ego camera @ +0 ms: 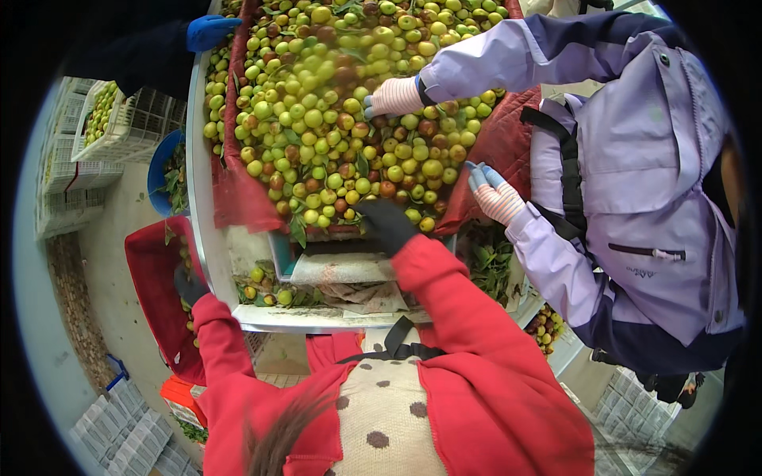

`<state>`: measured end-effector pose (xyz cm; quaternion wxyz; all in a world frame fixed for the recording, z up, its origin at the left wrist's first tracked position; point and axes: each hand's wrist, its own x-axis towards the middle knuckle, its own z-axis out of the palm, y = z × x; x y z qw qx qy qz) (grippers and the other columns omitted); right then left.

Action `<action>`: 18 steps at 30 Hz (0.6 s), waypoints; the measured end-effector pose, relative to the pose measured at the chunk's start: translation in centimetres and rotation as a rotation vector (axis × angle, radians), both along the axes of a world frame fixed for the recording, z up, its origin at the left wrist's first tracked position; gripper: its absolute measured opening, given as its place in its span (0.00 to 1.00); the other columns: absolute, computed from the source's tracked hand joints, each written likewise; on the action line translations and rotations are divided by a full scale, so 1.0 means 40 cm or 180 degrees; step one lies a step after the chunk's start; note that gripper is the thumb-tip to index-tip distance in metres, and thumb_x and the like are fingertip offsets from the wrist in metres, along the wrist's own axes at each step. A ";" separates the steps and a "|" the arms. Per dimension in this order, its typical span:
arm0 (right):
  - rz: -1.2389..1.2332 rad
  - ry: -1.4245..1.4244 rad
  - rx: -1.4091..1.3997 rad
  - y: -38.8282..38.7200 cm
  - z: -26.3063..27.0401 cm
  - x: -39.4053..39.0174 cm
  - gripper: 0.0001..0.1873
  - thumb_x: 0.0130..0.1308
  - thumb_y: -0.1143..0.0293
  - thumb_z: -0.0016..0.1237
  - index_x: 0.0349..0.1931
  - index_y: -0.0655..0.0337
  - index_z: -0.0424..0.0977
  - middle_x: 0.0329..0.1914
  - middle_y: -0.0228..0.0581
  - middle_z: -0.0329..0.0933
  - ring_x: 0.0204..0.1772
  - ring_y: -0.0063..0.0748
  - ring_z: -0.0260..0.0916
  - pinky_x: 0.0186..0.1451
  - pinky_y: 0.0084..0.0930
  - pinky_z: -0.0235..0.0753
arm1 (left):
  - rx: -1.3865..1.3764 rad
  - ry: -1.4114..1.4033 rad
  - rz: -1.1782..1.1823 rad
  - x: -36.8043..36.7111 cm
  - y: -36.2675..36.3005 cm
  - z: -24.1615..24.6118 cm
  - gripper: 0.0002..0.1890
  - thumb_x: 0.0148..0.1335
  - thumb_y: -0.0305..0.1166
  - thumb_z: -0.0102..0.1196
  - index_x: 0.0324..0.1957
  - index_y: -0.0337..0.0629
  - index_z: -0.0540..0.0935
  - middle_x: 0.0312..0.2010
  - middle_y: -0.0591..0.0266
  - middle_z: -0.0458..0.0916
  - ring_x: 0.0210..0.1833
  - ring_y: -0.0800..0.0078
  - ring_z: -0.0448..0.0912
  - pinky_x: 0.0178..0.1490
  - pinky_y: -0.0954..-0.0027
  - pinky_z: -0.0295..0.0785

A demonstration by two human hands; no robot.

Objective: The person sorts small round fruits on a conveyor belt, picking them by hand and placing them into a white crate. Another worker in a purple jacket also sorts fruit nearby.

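A heap of green, yellow and brown-blotched jujubes [324, 137] lies on a sorting table before me, held in by a red quilted lining [494, 143]. My right hand [388, 225], in a dark glove, reaches to the near edge of the heap. Its fingertips are blurred against the fruit, so its grip is unclear. My left hand [190, 285], gloved alike, is lowered over a red-lined bin [152, 285] on the left, which has jujubes along its right side. Whatever the left fingers may hold is hidden.
On the right, a person in a lilac jacket [637, 160] works the heap with striped gloves [396, 98]. Another person's blue glove [209, 33] rests by the far left rim. A blue tub [159, 172] of leaves, white crates [128, 122] and a rolled cloth [342, 269] are nearby.
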<state>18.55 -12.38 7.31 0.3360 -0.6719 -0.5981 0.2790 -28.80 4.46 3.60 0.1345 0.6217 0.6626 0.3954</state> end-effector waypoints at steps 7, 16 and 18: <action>0.0121 -0.0857 0.0622 0.097 -0.012 -0.036 0.15 0.51 0.75 0.49 0.41 0.61 0.75 0.41 0.49 0.74 0.48 0.53 0.70 0.50 0.41 0.71 | -0.0830 0.0166 -0.2721 0.688 -0.121 -0.014 0.17 0.62 0.29 0.51 0.54 0.46 0.74 0.48 0.48 0.76 0.51 0.50 0.75 0.53 0.59 0.71; -0.1726 0.3504 -0.0838 -0.228 0.075 0.094 0.21 0.67 0.68 0.46 0.59 0.59 0.65 0.55 0.40 0.71 0.58 0.35 0.68 0.57 0.30 0.71 | -0.1193 0.0217 -0.2519 0.867 -0.192 0.126 0.22 0.51 0.30 0.62 0.49 0.41 0.72 0.38 0.51 0.77 0.38 0.55 0.80 0.40 0.64 0.75; -0.1897 0.5474 -0.0780 -0.250 0.076 0.080 0.26 0.69 0.67 0.44 0.66 0.56 0.56 0.61 0.38 0.65 0.61 0.32 0.66 0.60 0.30 0.71 | -0.1726 -0.0963 -0.3836 0.930 -0.280 0.169 0.24 0.47 0.25 0.66 0.49 0.40 0.75 0.39 0.53 0.78 0.41 0.60 0.80 0.45 0.64 0.75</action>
